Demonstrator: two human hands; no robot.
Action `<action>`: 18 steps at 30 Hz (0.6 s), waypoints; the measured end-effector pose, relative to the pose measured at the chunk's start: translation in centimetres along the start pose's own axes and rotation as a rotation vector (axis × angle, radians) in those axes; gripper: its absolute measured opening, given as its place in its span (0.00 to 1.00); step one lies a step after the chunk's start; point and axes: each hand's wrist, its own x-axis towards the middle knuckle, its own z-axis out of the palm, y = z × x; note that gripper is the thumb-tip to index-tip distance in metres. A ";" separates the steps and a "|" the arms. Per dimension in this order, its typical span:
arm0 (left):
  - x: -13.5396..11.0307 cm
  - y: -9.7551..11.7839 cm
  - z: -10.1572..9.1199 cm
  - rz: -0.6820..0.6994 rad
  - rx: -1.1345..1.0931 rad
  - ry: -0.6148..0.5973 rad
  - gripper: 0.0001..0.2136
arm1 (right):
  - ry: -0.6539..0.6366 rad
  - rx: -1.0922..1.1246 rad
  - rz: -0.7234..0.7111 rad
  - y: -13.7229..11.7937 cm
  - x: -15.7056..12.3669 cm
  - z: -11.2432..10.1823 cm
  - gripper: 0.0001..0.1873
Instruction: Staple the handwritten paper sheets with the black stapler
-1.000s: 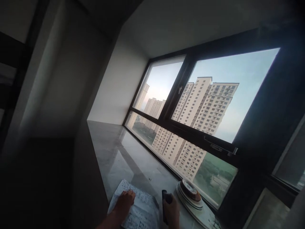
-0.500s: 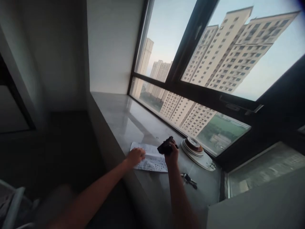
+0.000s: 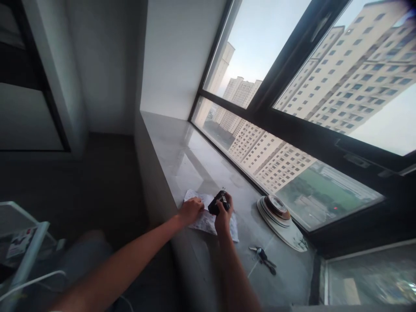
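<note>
A pale sheet with dark printed marks (image 3: 203, 223) lies rumpled on the grey window ledge; paper or cloth, I cannot tell. My left hand (image 3: 192, 209) rests on its left part, fingers curled and closed on the sheet. My right hand (image 3: 224, 213) grips a small black boxy object (image 3: 217, 203) just above the sheet, close to the left fingertips. Its exact kind is not clear. The right wrist covers part of the sheet.
Stacked plates (image 3: 276, 212) stand by the window, right of my hands. A bunch of keys (image 3: 264, 259) lies nearer on the ledge (image 3: 162, 143). A window frame (image 3: 260, 112) runs along the far side. A white rack (image 3: 30, 247) stands at lower left.
My right hand has brought the black object closer to my left hand and turned it. The sheet is more rumpled. The whole view has shifted slightly.
</note>
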 end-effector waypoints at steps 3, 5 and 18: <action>0.0 0.1 -0.2 -0.006 0.027 0.015 0.08 | -0.024 -0.023 -0.049 -0.1 -0.2 0.1 0.24; 0.1 0.2 -0.2 -0.007 0.033 0.024 0.08 | -0.052 -0.029 -0.075 -0.4 -0.3 0.3 0.23; -0.2 -0.1 0.2 0.017 0.043 0.059 0.08 | -0.086 0.005 -0.003 1.3 -0.3 -0.2 0.27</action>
